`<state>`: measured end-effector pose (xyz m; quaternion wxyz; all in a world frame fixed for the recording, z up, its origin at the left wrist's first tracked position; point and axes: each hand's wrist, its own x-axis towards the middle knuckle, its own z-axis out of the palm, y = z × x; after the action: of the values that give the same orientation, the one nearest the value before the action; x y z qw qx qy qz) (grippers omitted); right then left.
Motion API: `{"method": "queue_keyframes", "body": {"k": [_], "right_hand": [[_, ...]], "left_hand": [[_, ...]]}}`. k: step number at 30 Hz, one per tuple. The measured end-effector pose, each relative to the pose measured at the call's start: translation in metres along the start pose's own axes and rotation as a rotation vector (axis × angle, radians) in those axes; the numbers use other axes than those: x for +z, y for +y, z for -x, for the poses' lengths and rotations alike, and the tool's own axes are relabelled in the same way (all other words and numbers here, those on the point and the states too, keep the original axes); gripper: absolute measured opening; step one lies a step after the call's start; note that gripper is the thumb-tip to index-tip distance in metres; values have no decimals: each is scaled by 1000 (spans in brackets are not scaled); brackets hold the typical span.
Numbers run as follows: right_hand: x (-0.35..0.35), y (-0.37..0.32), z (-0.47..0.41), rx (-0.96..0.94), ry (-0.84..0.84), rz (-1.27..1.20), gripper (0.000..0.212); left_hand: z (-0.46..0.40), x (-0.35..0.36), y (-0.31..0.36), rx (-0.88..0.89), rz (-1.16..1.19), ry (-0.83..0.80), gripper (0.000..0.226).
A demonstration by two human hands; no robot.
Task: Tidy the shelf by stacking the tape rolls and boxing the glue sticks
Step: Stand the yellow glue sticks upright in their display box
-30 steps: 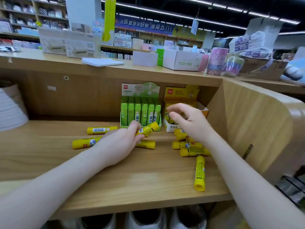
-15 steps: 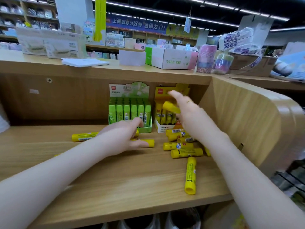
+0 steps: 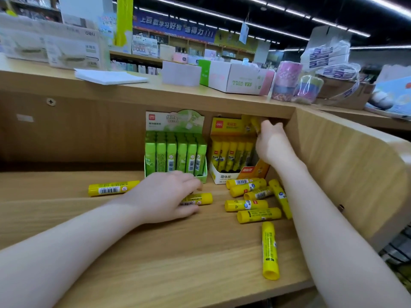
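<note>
My right hand (image 3: 270,141) is raised over the back right of the yellow glue stick box (image 3: 224,176) and pinches a yellow glue stick (image 3: 255,123) above it. Several sticks stand upright in that box. My left hand (image 3: 165,196) lies over a loose yellow glue stick (image 3: 200,198) on the wooden shelf (image 3: 155,252), fingers curled around it. Another loose stick (image 3: 111,188) lies to the left. A pile of sticks (image 3: 253,196) lies in front of the box, and one stick (image 3: 269,250) lies alone nearer the shelf edge. Stacked tape rolls (image 3: 287,81) stand on the counter above.
A green glue stick box (image 3: 175,156), full, stands left of the yellow one. The shelf's curved wooden side wall (image 3: 344,170) closes the right. The counter top (image 3: 33,78) carries a white carton (image 3: 238,78), papers and bagged tape rolls.
My right hand carried a yellow stick up and back to above the box's rear right corner. My left hand let one stick go and settled over another on the shelf.
</note>
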<state>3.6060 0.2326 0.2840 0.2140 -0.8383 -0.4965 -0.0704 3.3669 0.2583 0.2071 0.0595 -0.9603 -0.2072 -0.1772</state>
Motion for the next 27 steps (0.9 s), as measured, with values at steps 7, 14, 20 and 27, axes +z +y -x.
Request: {"method": "queue_keyframes", "body": {"k": [7, 14, 20, 27], "right_hand": [[7, -9, -3, -170, -158, 108, 4], [14, 3, -1, -47, 61, -30, 8], [29, 10, 10, -104, 278, 59, 16], [39, 11, 17, -105, 278, 165, 13]], "left_hand": [[2, -4, -2, -36, 56, -14, 36], [4, -5, -2, -72, 101, -25, 34], [5, -4, 0, -95, 100, -27, 34], [8, -6, 3, -123, 109, -49, 37]]}}
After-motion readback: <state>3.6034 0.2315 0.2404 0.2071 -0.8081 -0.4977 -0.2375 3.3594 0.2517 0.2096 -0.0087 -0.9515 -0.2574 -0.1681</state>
